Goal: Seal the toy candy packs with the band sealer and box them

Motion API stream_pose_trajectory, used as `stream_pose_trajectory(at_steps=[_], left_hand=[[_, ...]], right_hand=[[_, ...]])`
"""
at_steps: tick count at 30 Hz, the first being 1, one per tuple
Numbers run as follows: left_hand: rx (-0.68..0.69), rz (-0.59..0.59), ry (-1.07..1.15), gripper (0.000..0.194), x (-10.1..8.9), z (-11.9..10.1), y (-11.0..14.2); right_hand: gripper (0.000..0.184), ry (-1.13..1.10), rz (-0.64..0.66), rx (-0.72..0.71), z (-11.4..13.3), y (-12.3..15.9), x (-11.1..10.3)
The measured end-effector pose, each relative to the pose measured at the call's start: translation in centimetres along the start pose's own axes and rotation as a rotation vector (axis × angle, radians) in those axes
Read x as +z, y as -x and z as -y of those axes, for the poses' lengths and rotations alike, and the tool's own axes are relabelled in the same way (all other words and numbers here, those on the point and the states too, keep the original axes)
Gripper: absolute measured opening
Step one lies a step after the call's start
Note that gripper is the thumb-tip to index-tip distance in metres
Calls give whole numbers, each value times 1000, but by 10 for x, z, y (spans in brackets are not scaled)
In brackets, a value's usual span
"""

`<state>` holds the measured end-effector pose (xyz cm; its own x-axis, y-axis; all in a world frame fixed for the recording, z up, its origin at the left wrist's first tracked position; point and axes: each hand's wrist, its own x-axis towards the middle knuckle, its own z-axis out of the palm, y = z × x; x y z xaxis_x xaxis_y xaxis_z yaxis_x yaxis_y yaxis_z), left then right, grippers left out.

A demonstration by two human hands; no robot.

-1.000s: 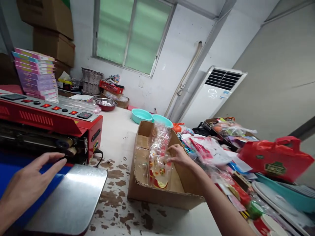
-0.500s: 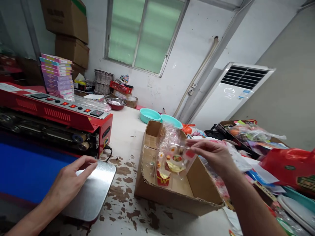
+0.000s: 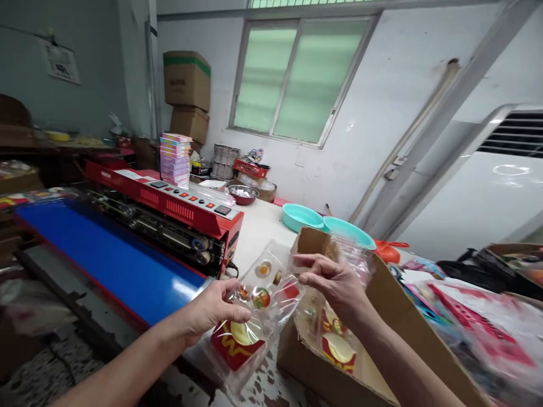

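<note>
Between my hands is a clear plastic bag showing small food-shaped pieces and a red-and-yellow fries box. My left hand pinches its left edge, thumb across the front. My right hand grips its upper right corner between thumb and fingers. Under my right hand stands an open cardboard box, in which more filled clear bags are lined up. Left of my hands is a red sealing machine with a blue conveyor belt.
Two turquoise basins sit behind the box. A stack of small pastel boxes rises beyond the machine, near a red bowl. Plastic packages crowd the right side. Large cartons are piled by the wall.
My right hand has brought the bag leftward out of the cardboard box. My left hand has left the metal plate and taken the bag's left edge. The view has turned left.
</note>
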<state>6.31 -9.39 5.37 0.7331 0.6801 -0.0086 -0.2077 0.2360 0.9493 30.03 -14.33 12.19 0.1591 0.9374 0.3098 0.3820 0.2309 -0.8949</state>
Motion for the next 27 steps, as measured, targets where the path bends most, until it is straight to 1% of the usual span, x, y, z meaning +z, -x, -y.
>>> stream_pose_trajectory(at_steps=[2, 5, 6, 8, 10, 12, 14, 17, 19, 20, 22, 25, 27], left_hand=[[-31, -11, -4, 38, -12, -1, 12], [-68, -17, 19, 42, -25, -4, 26], [-74, -23, 24, 43, -29, -5, 29], [-88, -32, 24, 47, -37, -5, 35], [-116, -33, 20, 48, -42, -3, 39], [-138, -41, 24, 47, -46, 2, 41], [-135, -68, 34, 45, -47, 9, 43], [-124, -96, 55, 47, -46, 18, 44], [-135, -124, 52, 48, -45, 19, 43], [-139, -145, 53, 49, -45, 16, 42], [-135, -219, 47, 49, -45, 7, 34], [-134, -352, 16, 45, -50, -11, 13], [-167, -423, -23, 37, -56, -18, -1]], right_hand=[[39, 17, 92, -50, -6, -5, 4], [36, -55, 291, -93, -10, -10, 9], [34, -70, 367, -82, -11, -11, 11], [29, -70, 495, -14, -15, -10, 15], [26, -46, 552, 74, -18, -9, 19], [28, -67, 541, 129, -21, -6, 27], [29, -163, 470, 156, -23, -4, 39], [34, -327, 278, 246, -30, -2, 60], [35, -370, 150, 311, -36, -4, 73], [35, -381, 112, 332, -39, -5, 78], [36, -399, 92, 359, -42, -9, 87], [37, -427, 155, 412, -40, -13, 98], [37, -431, 192, 438, -38, -14, 106]])
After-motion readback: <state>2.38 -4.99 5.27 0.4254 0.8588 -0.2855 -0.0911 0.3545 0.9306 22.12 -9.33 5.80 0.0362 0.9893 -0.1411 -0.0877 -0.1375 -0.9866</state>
